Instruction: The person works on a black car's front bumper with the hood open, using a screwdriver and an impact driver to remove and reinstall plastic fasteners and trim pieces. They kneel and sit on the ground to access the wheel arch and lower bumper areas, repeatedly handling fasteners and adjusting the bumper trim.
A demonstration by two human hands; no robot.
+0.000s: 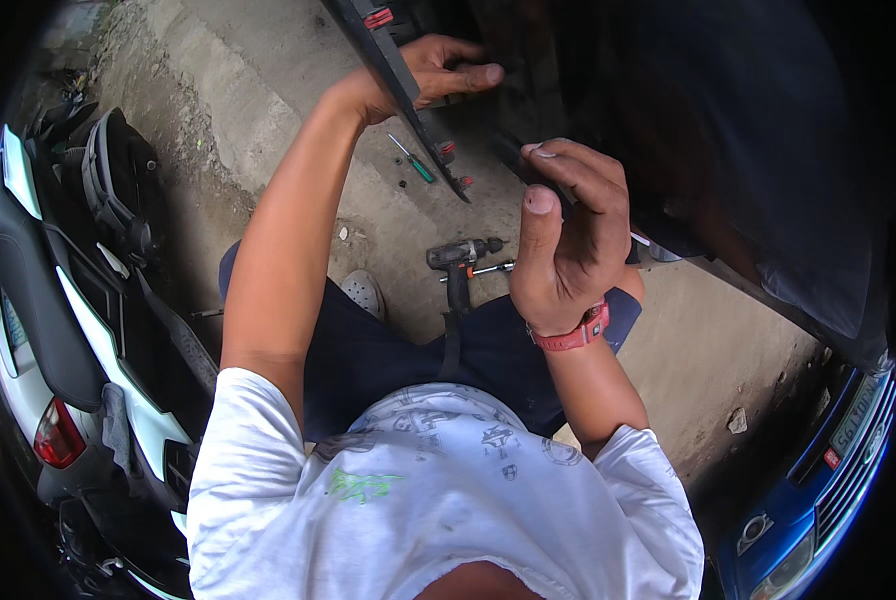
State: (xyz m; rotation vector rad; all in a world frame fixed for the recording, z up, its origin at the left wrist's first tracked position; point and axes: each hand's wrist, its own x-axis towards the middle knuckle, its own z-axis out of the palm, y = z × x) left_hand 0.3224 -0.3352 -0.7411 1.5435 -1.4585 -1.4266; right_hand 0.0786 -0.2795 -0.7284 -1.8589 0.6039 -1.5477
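A long black panel (408,95) with red clips slants down from the top, its lower tip free. My left hand (438,75) reaches behind this panel, which hides part of the palm. Its fingers and thumb stretch out to the right with nothing seen between them. My right hand (580,225), with a red watch (573,332) on the wrist, is raised in front of the dark vehicle body. Its fingers curl toward the thumb around a blurred dark strip (516,158), whose kind I cannot make out.
On the concrete floor lie a cordless drill (455,262), a ratchet wrench (492,269) and a green-handled screwdriver (416,164). The dark vehicle body (728,130) fills the upper right. A motorcycle (43,300) stands at left, a blue car (818,500) at lower right.
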